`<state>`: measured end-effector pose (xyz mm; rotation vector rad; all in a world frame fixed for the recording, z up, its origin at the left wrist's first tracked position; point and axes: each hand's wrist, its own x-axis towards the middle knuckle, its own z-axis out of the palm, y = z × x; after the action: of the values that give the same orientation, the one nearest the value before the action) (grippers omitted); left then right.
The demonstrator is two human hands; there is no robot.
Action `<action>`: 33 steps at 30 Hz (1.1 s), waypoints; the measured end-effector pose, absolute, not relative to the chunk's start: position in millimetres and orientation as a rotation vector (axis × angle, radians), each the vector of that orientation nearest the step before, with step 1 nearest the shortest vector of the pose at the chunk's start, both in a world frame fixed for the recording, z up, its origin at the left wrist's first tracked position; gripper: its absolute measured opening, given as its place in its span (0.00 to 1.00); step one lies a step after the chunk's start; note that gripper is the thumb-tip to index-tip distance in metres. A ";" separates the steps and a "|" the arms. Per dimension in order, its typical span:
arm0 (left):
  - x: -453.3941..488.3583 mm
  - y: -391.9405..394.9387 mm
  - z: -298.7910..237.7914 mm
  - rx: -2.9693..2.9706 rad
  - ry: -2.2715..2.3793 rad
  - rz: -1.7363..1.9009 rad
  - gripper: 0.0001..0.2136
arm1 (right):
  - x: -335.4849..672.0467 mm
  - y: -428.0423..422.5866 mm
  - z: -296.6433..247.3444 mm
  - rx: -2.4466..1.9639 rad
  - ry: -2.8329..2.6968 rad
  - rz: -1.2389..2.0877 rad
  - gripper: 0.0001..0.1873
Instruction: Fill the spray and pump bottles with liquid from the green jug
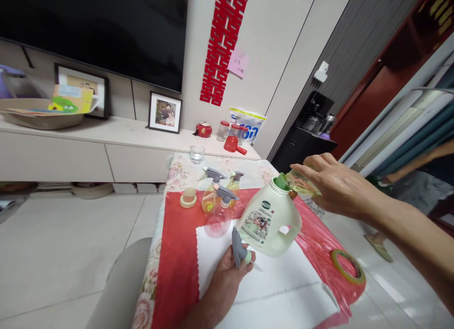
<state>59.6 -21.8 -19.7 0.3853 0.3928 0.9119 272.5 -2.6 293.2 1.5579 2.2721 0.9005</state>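
My right hand [328, 177] grips a clear bottle [301, 183] with yellowish liquid, tipped sideways at the mouth of a pale green detergent jug [269, 220]. The jug stands upright, with a green spout [281, 180] in its open neck. Below the jug's label, my left hand [230, 267] is closed around a grey spray trigger head [238, 248] with a light green collar and thin tube. Several spray bottles [217, 220] with grey triggers stand left of the jug; the front one looks pinkish clear. A pale cap [188, 197] lies beside them.
A white sheet [280, 291] and red covering lie on the flowered tablecloth [175, 175]. A tape roll [348, 266] is near the right edge, a glass cup [197, 154] at the back. The white cabinet [138, 161] stands behind; a person's foot [379, 246] shows at right.
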 end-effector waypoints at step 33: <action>56.6 -20.4 -9.5 0.373 0.437 0.881 0.27 | 253.2 -0.8 309.8 1.422 2.137 1.071 0.34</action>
<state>56.6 -20.4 -9.5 0.3726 0.4374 0.8806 253.2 -0.8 309.8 1.4221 2.1375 1.0713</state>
